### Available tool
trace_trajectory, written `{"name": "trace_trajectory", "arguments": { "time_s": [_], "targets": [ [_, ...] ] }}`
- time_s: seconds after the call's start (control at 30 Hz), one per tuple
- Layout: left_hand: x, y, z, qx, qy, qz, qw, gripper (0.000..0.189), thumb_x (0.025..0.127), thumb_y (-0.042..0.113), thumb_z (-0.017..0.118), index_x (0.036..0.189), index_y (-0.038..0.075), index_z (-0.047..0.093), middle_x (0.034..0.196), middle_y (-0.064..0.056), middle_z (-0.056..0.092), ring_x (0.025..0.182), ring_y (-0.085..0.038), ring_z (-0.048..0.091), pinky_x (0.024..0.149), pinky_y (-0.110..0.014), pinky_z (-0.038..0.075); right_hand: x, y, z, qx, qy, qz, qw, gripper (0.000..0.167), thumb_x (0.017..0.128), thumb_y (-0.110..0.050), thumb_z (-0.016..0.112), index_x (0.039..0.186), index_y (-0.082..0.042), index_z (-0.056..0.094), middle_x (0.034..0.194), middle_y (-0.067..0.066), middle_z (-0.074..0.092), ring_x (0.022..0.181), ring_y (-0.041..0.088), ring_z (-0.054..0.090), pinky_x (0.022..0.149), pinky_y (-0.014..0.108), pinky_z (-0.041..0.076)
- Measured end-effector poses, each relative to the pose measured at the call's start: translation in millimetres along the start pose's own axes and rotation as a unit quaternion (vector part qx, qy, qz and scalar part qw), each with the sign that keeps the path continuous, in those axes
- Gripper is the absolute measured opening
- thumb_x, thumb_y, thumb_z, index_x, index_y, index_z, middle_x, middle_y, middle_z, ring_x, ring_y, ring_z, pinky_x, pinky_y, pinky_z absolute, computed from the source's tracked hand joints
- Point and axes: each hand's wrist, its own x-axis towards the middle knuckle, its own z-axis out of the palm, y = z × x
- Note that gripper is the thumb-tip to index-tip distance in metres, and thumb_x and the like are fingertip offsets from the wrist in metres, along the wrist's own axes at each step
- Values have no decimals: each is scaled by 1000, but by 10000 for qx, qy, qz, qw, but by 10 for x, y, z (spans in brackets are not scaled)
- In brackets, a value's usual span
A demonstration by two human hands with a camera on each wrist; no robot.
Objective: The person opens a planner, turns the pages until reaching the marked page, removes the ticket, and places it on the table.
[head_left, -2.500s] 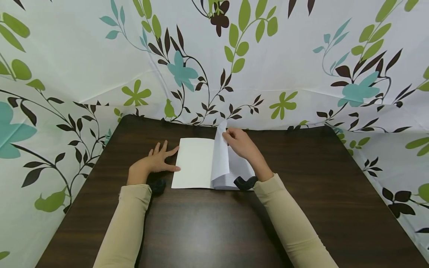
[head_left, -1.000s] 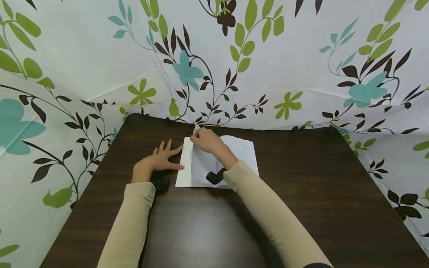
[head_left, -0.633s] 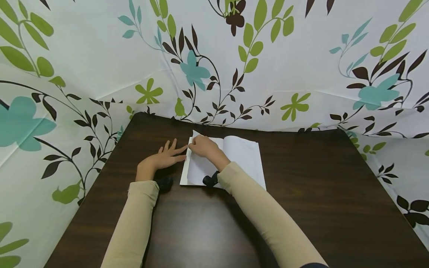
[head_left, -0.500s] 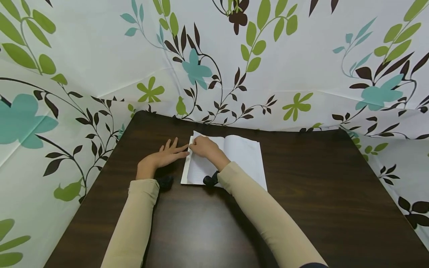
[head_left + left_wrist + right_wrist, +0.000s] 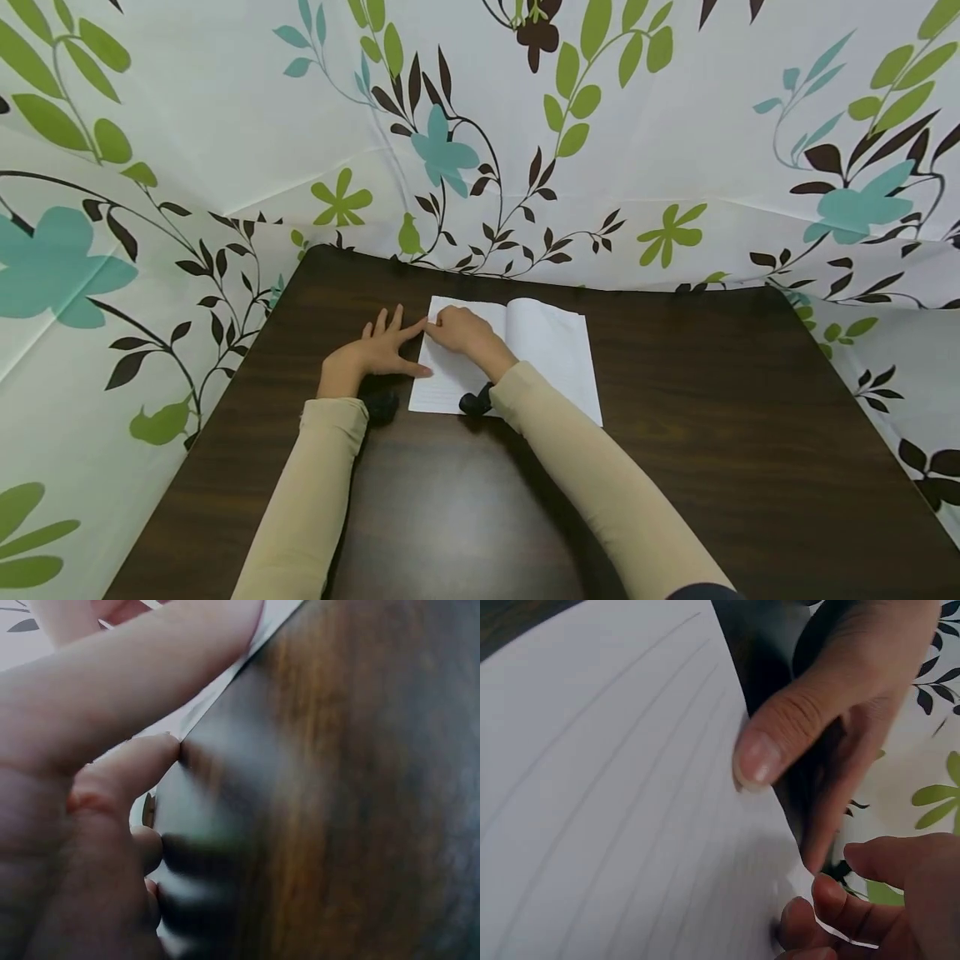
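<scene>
Touching the notebook (image 5: pixel 551 342) at nine o'clock, left hand (image 5: pixel 375 354) grips nothing; whether right hand (image 5: pixel 467 332) pinches, I cannot tell. Black device (image 5: pixel 475 405) hides page at seven; leafy curtain (image 5: pixel 637 158) hangs at twelve.

- Head view: bright, fairly even light; the clearest of your three.
- Tabletop (image 5: pixel 712 467): hazy glare, near middle; dark shadow alongside your right sleeve (image 5: pixel 603 467).
- Left wrist view: dim; your left hand (image 5: pixel 67 742) blurred.
- Right wrist view: soft; grey shadow low across your page (image 5: pixel 615 750).
</scene>
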Motion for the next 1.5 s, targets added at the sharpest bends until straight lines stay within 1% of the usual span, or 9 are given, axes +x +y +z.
{"name": "trace_trajectory", "arguments": {
  "time_s": [0.1, 0.27, 0.43, 0.6, 0.77, 0.9, 1.03, 1.3, 1.5],
  "targets": [
    [32, 1, 4, 37, -40, -33, 10000, 107, 91, 60, 72, 169, 24, 8, 172, -24, -23, 157, -50, -24, 125, -72, -9, -54, 103, -60, -8, 146, -171, 9997, 41, 110, -39, 49, 106, -7, 73, 85, 3, 65, 69, 13, 54, 60, 26, 42],
    [53, -16, 13, 37, -72, -27, 10000, 110, 89, 63, 72, 170, 24, 7, 171, -24, -23, 157, -51, -24, 124, -73, -9, -172, 427, -196, 332, 550, -336, 9974, 36, 109, -35, 52, 99, -7, 71, 83, 3, 66, 68, 13, 53, 61, 26, 42],
    [34, -42, 6, -13, -57, 101, 9999, 112, 89, 62, 73, 170, 23, 6, 171, -25, -24, 156, -52, -26, 124, -73, -11, -366, 835, -379, 795, 941, -284, 9920, 31, 108, -31, 53, 96, -7, 69, 81, 5, 66, 69, 14, 53, 61, 26, 42],
    [8, -54, -21, -110, -2, 192, 9998, 114, 88, 63, 74, 170, 22, 7, 171, -26, -24, 156, -53, -26, 123, -74, -11, -587, 1186, -534, 866, 1364, -159, 9867, 28, 107, -28, 54, 94, -7, 68, 79, 5, 63, 69, 17, 54, 62, 28, 43],
    [-2, -60, -40, -123, -21, 166, 9998, 114, 88, 63, 74, 170, 22, 6, 170, -26, -25, 155, -53, -26, 122, -75, -11, -728, 1480, -572, 872, 1580, 7, 9836, 28, 107, -26, 54, 89, -6, 63, 72, 3, 54, 65, 17, 50, 59, 28, 39],
    [13, -59, -17, -95, -33, 176, 9998, 114, 88, 64, 73, 170, 22, 5, 170, -26, -25, 155, -53, -26, 122, -75, -11, -803, 1633, -568, 852, 1564, 270, 9836, 26, 107, -25, 55, 98, -4, 65, 76, 4, 56, 68, 17, 50, 59, 28, 40],
    [23, -59, 16, -65, -29, 176, 9998, 114, 88, 64, 73, 170, 23, 5, 171, -26, -24, 156, -53, -26, 122, -75, -11, -847, 1698, -566, 699, 1289, 555, 9876, 29, 106, -29, 58, 107, -1, 67, 86, 9, 62, 76, 21, 55, 64, 29, 44],
    [2, -65, 21, -99, 27, 211, 9997, 117, 86, 67, 74, 170, 21, 7, 170, -29, -22, 155, -55, -23, 121, -77, -9, -845, 1742, -534, 784, 720, 1221, 9868, 42, 100, -35, 70, 122, -2, 59, 118, 20, 66, 100, 31, 60, 87, 43, 54],
    [-3, -47, 26, -120, 31, 215, 9997, 116, 86, 65, 74, 169, 20, 7, 170, -29, -22, 155, -55, -23, 121, -77, -9, -830, 1802, -508, 601, 877, 1432, 9840, 54, 95, -32, 78, 130, 2, 54, 122, 23, 65, 101, 33, 61, 90, 46, 53]
  ]
}}
